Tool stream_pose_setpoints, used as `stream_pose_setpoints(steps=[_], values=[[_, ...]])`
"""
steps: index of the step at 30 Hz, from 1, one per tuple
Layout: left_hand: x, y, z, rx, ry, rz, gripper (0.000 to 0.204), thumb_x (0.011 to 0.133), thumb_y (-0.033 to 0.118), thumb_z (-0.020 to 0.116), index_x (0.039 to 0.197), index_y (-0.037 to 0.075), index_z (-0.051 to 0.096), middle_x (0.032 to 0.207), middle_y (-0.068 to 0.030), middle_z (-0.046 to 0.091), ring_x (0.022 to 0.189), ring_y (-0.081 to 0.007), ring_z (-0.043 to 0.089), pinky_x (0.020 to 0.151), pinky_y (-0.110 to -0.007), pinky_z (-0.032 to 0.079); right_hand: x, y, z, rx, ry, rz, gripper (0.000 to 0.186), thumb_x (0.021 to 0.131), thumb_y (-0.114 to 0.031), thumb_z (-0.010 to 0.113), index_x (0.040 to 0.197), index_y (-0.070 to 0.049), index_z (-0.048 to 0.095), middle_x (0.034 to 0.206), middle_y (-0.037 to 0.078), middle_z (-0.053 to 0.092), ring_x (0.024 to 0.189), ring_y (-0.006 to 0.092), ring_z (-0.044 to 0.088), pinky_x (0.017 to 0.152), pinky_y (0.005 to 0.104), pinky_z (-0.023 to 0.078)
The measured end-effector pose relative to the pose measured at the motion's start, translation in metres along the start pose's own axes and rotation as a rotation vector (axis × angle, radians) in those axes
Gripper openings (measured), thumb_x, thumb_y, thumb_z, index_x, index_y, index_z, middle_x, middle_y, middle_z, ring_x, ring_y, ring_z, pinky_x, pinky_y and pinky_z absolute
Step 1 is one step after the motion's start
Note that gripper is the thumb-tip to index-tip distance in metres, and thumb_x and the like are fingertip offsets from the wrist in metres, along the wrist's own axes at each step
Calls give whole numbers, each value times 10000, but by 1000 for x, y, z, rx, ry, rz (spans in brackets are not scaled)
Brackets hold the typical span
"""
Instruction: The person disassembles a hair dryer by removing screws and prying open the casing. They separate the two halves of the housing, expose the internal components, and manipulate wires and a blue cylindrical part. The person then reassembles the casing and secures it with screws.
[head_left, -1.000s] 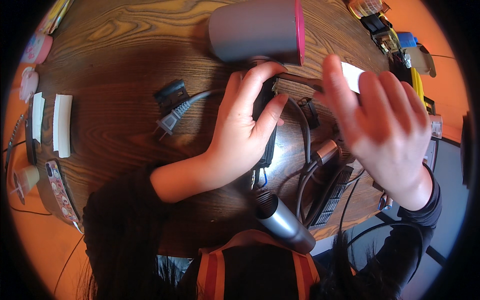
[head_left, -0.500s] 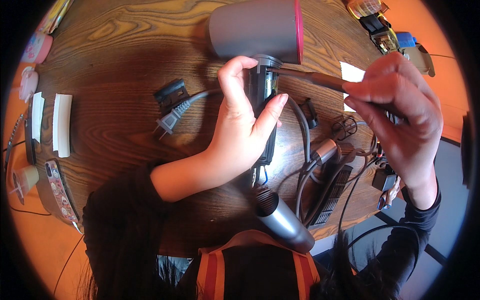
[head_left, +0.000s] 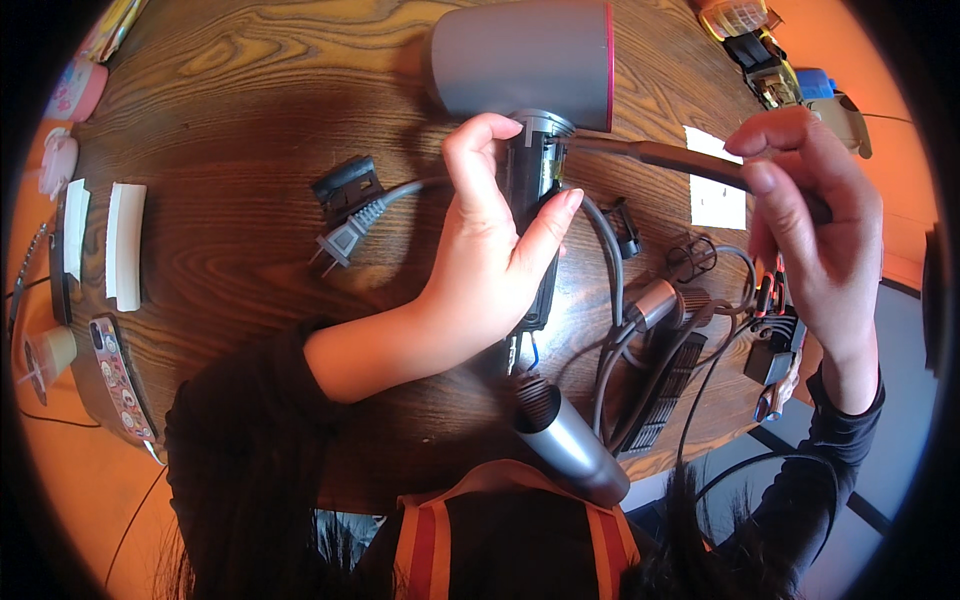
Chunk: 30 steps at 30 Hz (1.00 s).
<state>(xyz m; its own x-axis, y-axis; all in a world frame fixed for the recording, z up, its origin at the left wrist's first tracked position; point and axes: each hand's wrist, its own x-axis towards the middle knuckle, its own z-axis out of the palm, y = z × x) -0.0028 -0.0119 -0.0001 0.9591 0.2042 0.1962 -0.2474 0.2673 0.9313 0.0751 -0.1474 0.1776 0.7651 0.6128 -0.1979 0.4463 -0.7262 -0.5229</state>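
While the left hand [head_left: 490,270] keeps its grip wrapped around the stripped handle of the hair dryer [head_left: 525,60], the right hand [head_left: 810,225] has changed most over the last second. A second ago it lay open and flat over the parts at 3 o'clock. Now its fingers are pinched narrow around a long dark screwdriver [head_left: 665,157], whose shaft runs level from 3 o'clock toward the neck where the handle meets the grey, pink-rimmed barrel. The tip sits right at that joint, touching or nearly touching; which one cannot be told.

The dryer itself has barely shifted: barrel at 12 o'clock on the wooden worktop [head_left: 230,230], bare handle pointing down toward 6 o'clock, thumb on one side and fingers on the other. That steady hold with the tool brought to the joint suggests work on a fastener or clip at the neck is now under way.

Around it lie the grey power cord and plug [head_left: 345,240] at 9 o'clock, the removed grey handle sleeve [head_left: 570,445] at 6 o'clock, a black vented cover [head_left: 665,395] beside it, and a white paper slip [head_left: 717,195] under the screwdriver.
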Motion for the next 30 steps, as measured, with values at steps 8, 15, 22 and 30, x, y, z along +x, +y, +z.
stream_pose_setpoints(steps=[8,15,22,30], values=[[0,-2,-1,60,-2,26,494,863,-28,502,1203,110,170,1124,-158,403,691,-126,539,549,-230,512,-5,36,7,361,-55,146,134,899,-102,544,989,-3,544,872,17,564,574,28,499,514,160,402],[-1,-4,-2,86,3,32,493,862,-41,495,1205,113,176,1115,-154,408,717,-122,534,551,-230,510,-7,48,23,315,108,-71,143,843,-76,624,952,15,636,838,13,632,696,26,522,612,162,421],[-1,-4,-2,92,-1,41,495,861,-45,493,1209,114,180,1116,-150,407,763,-120,521,573,-238,515,-10,57,20,411,117,22,146,850,-83,615,960,11,637,828,6,626,662,25,493,605,152,411],[0,-4,-3,122,-3,53,498,860,-50,490,1210,114,177,1119,-148,403,774,-120,515,588,-243,522,-5,54,24,401,132,-18,151,856,-98,612,961,8,637,817,-1,614,663,21,488,600,151,406]])
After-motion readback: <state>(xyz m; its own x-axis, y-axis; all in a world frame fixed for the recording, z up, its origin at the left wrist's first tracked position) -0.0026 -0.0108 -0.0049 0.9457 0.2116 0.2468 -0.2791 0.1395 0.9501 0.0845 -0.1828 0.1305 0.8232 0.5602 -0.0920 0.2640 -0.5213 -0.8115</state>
